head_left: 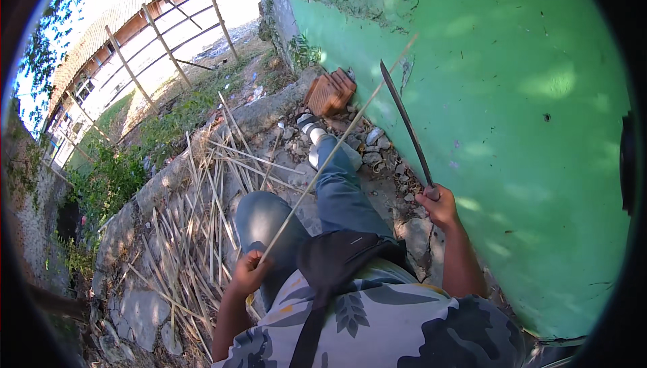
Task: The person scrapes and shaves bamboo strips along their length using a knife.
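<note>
My left hand (250,272) is closed on the near end of a long thin bamboo strip (323,166). The strip slants up and away to the right, above my legs, and its far end reaches in front of the green wall. In my right hand (441,207) is a machete (408,120), gripped by its short handle. Its dark, narrow blade points up and slightly left, with the tip close to the strip in the picture; whether the two touch I cannot tell.
Many loose bamboo strips (195,247) lie heaped on the stony ground to my left. A green wall (526,166) rises close on my right. Beyond my outstretched foot sit stacked orange roof tiles (330,92) and rubble (372,149). A pole fence (162,43) stands at far left.
</note>
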Demonstrator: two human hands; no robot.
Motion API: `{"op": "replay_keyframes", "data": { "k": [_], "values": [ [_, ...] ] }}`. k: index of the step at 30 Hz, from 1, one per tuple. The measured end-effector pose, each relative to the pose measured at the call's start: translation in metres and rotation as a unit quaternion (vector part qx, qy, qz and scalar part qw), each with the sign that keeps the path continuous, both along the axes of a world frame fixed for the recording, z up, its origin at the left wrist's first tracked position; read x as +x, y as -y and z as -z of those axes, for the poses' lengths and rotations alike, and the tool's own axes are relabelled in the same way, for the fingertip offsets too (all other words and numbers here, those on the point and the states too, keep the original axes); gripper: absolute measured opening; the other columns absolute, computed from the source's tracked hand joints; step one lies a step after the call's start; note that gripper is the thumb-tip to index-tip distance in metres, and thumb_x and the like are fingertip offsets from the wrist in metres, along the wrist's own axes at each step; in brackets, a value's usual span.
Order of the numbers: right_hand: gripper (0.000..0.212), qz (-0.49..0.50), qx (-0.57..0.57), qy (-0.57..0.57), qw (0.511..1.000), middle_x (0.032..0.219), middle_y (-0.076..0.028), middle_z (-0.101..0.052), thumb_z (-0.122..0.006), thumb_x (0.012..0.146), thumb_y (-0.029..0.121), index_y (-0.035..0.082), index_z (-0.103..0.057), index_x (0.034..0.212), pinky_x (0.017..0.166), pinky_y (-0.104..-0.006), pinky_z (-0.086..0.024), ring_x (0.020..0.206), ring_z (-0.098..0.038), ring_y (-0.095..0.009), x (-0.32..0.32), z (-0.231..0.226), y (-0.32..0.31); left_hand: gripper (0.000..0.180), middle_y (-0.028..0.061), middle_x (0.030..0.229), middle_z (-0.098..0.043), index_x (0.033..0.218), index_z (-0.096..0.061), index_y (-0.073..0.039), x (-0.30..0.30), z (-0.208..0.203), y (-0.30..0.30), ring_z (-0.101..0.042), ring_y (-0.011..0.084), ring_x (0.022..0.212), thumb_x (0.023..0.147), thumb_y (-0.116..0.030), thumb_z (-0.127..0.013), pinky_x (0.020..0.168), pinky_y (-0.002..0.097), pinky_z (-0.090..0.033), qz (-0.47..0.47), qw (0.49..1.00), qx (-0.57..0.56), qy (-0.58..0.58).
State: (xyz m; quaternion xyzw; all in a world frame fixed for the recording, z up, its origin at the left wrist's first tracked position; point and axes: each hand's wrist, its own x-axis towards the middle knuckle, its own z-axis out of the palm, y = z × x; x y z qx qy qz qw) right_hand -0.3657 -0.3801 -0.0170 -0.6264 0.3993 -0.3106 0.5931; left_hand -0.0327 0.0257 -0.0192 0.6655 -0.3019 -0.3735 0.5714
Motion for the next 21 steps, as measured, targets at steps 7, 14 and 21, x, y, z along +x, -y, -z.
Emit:
{"op": "replay_keyframes", "data": {
  "k": [7, 14, 21],
  "values": [
    [0.025, 0.06, -0.126, -0.116, 0.983, 0.068, -0.001, -0.062, -0.081, 0.084, 0.018, 0.002, -0.062, 0.086, 0.062, -0.0362, -0.048, 0.065, -0.059, -0.013, -0.006, -0.016, -0.024, 0.042, 0.0035, 0.067, -0.055, 0.082, -0.06, 0.0, -0.026, -0.04, 0.011, -0.046, 0.0113, 0.067, 0.102, -0.037, -0.06, 0.06, 0.0348, -0.041, -0.008, 0.953, 0.201, 0.227],
    [0.023, -0.118, -0.341, -0.228, 0.904, 0.073, -0.01, -0.067, -0.078, 0.077, 0.027, 0.01, -0.065, 0.086, 0.064, -0.044, -0.052, 0.071, -0.068, -0.033, 0.038, -0.063, -0.025, 0.049, -0.0052, 0.069, -0.048, 0.079, -0.058, 0.001, -0.025, -0.044, 0.024, -0.042, 0.0067, 0.069, 0.108, -0.037, -0.048, 0.058, 0.029, -0.036, -0.039, 0.971, 0.174, 0.158],
    [0.019, -0.195, -0.472, -0.159, 0.845, 0.071, -0.013, -0.063, -0.075, 0.07, 0.022, 0.011, -0.065, 0.082, 0.062, -0.048, -0.049, 0.067, -0.064, -0.038, 0.085, -0.059, -0.009, 0.05, -0.0061, 0.064, -0.042, 0.071, -0.05, -0.002, -0.011, -0.017, 0.013, -0.036, 0.006, 0.064, 0.109, -0.034, -0.048, 0.055, 0.0292, -0.03, -0.069, 0.975, 0.119, 0.176]
  ]
}}
